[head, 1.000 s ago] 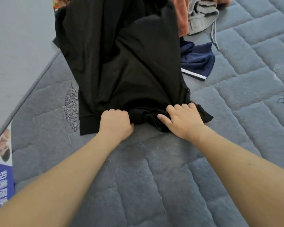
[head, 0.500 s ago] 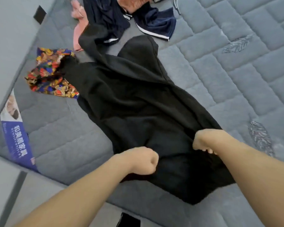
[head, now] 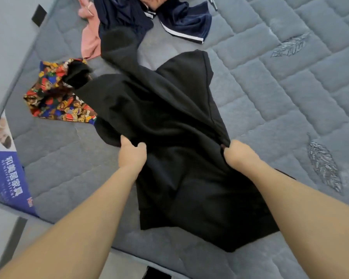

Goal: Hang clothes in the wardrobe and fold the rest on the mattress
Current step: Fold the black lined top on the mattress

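A black garment lies rumpled lengthwise on the grey quilted mattress, its hem near the front edge. The left hand and right hand each grip a bunch of its cloth mid-body. Bare quilting spreads to the right. A blue label at the left edge bears Chinese writing.

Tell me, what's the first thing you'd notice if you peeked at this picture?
The big black garment spread across the middle of the grey quilted mattress, with the left hand and right hand each gripping a bunch of it. Next, the bright cartoon-patterned cloth just left of it jumps out. At the top edge lie a pink garment and a navy garment with a white stripe.
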The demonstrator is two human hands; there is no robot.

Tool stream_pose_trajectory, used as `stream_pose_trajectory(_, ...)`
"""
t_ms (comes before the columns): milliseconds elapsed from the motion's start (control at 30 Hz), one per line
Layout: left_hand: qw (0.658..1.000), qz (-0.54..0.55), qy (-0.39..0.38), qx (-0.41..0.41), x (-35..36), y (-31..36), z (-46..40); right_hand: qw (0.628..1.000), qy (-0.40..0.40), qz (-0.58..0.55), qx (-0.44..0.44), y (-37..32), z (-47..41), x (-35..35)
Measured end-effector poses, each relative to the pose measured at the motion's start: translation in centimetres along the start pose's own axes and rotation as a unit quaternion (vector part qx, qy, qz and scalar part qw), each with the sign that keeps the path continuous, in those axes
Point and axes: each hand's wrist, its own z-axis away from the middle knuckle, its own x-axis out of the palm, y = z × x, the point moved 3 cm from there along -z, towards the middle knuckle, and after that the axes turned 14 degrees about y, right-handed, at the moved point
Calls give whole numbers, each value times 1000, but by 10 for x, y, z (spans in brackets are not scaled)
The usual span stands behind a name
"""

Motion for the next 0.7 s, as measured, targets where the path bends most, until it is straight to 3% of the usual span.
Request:
stream_pose_trajectory(67,987,-113,-88,80,13,3,23,994,-67,71,42,58,20,-7)
stream_pose_trajectory(100,962,-189,-157,120,18,3,39,985,-104,123,61,92,30,-15)
stream_pose_trajectory(133,925,-259,-240,143,21,2,60,971,-139,180,79,127,41,-24)
stream_pose_trajectory(233,770,-431,-460,97,14,1,124,924,-198,288,154,206,79,-51)
stream_pose_trajectory(300,710,-515,-463,125,7,15,142,948,-120,233,179,212,86,-59)
stream_pose_trajectory(333,715,-533,-420,168,6,26,141,965,-57,197,162,204,81,-58)
stream_pose_trajectory(367,743,-524,-351,223,8,40,137,977,-23,171,125,188,73,-54)
stream_pose_trajectory(433,832,-415,-147,337,12,69,126,992,18,109,59,145,60,-43)
stream_pose_trajectory(467,855,-342,-34,388,13,82,123,995,46,76,51,127,55,-38)
stream_pose_trajectory(500,858,-283,45,425,16,91,119,994,78,56,50,114,52,-35)
stream_pose_trajectory(533,860,-258,75,434,20,97,114,991,116,50,45,106,52,-32)
stream_pose_trajectory(600,883,-287,-21,370,35,95,101,980,191,54,34,106,55,-25)
stream_pose_trajectory(700,760,-469,-212,397,56,76,96,960,255,-90,77,119,50,-36)
